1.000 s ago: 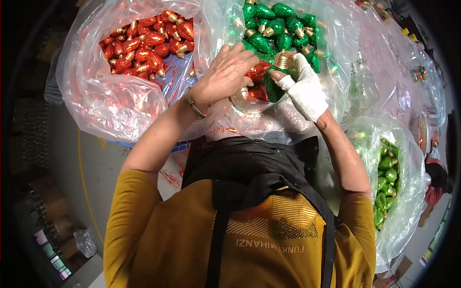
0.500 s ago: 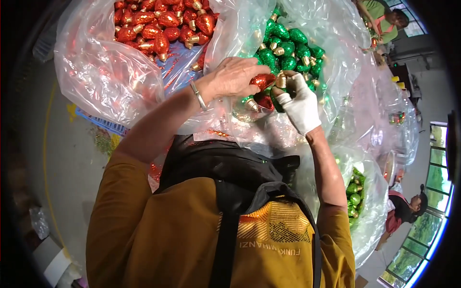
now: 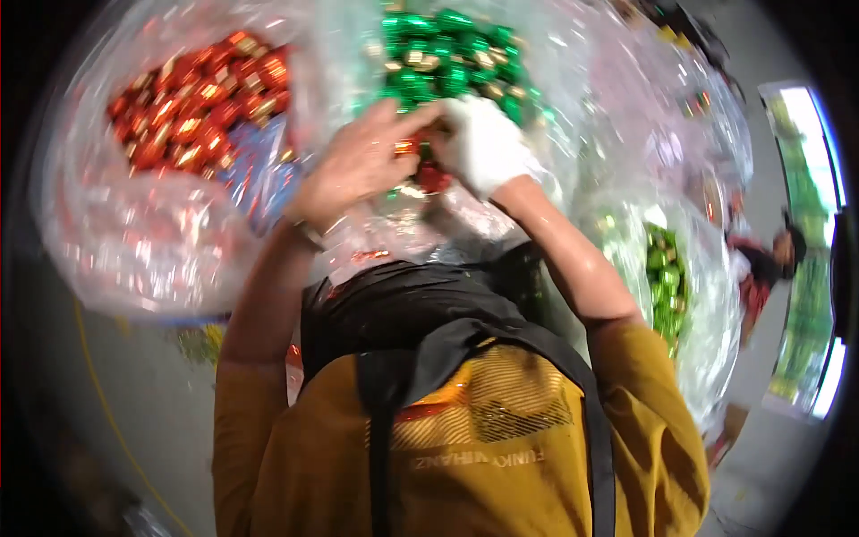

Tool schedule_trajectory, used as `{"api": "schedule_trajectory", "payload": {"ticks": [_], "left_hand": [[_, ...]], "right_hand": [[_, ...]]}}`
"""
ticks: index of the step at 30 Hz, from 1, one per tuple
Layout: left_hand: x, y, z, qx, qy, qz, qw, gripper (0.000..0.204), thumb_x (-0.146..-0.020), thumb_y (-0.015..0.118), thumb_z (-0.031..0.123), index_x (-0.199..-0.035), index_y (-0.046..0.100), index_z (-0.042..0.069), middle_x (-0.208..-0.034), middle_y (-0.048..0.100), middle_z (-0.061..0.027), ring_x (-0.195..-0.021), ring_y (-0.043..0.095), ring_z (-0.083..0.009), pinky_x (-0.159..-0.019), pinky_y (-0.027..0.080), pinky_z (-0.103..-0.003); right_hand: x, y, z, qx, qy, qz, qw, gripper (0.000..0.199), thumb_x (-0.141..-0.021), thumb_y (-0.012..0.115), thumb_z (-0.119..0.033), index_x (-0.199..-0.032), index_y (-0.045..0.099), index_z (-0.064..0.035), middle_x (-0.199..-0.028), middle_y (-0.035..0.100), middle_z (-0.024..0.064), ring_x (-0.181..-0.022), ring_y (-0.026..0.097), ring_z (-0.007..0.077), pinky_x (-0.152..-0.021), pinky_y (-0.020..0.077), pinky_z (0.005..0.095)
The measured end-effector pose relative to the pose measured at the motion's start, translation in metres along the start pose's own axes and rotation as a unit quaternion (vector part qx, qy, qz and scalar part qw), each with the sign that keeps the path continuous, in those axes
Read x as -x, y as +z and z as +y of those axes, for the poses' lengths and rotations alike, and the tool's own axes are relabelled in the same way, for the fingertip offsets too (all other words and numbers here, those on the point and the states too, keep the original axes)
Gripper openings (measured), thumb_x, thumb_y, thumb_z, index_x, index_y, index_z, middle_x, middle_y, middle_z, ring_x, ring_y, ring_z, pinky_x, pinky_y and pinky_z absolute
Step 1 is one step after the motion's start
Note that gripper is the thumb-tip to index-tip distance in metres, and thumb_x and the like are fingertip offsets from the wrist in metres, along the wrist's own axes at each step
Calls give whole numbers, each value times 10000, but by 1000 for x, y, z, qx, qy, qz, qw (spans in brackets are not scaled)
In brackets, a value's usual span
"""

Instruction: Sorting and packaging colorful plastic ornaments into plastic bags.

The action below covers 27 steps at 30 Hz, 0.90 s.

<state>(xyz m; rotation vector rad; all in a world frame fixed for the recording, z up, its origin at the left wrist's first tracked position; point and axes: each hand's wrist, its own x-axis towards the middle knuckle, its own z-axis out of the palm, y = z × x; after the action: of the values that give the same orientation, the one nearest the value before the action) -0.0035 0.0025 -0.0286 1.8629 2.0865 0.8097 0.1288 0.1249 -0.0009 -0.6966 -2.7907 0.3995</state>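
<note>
Motion blurs both hands, which meet over the near edge of a bag of green glitter bulb ornaments point(image 3: 452, 54) with gold caps. My left hand point(image 3: 353, 166) is bare, its index finger stretched toward the other hand. Its fingers close on a red bulb ornament point(image 3: 407, 146). In a white glove, my right hand point(image 3: 488, 148) is closed, fingertips pinched near the left fingers; what they hold is hidden by blur. Another red bulb ornament point(image 3: 433, 177) shows just beneath the hands.
A clear plastic bag point(image 3: 152, 233) at the left holds many red bulb ornaments point(image 3: 201, 103). Light green ornaments point(image 3: 665, 282) fill a bag at the right. More plastic bags point(image 3: 662, 116) lie at the far right. Another person point(image 3: 769, 255) is beyond, near the windows.
The view has shifted, so the bags sit further left. My hands have come closer together, and the gold-capped bulb in my right fingers no longer shows.
</note>
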Motion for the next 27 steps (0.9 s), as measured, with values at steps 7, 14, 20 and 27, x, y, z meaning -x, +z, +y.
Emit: {"api": "schedule_trajectory", "payload": {"ticks": [7,14,20,27], "left_hand": [[-10,2,2,-6,-7,-31,999,582,-855,573,228,-1413,412,213,-973,506,-169,-893,551,-349,-784,450,-417],[2,-2,10,-24,-5,-21,999,556,-850,582,209,-1389,448,185,-970,513,-164,-883,558,-354,-775,461,-400],[10,15,16,38,36,-2,999,529,-838,600,212,-1352,486,163,-1041,542,-163,-938,573,-348,-788,468,-408],[2,8,11,-2,20,-7,1000,542,-835,588,269,-1361,468,222,-869,498,-132,-844,559,-307,-753,458,-424]], "right_hand": [[7,0,21,-4,12,24,1000,259,-749,658,-246,-937,657,-67,-910,667,169,-881,650,319,-731,525,413],[129,-193,169,256,314,-124,906,242,-872,539,-204,-966,674,-27,-797,675,209,-666,671,324,-644,545,413],[253,-113,332,320,507,-128,790,437,-806,588,-374,-1096,647,-52,-1040,651,239,-968,643,386,-832,502,468],[279,-130,396,289,613,-99,728,490,-761,631,-332,-1171,621,-64,-1120,645,190,-1047,634,316,-856,497,424]]}}
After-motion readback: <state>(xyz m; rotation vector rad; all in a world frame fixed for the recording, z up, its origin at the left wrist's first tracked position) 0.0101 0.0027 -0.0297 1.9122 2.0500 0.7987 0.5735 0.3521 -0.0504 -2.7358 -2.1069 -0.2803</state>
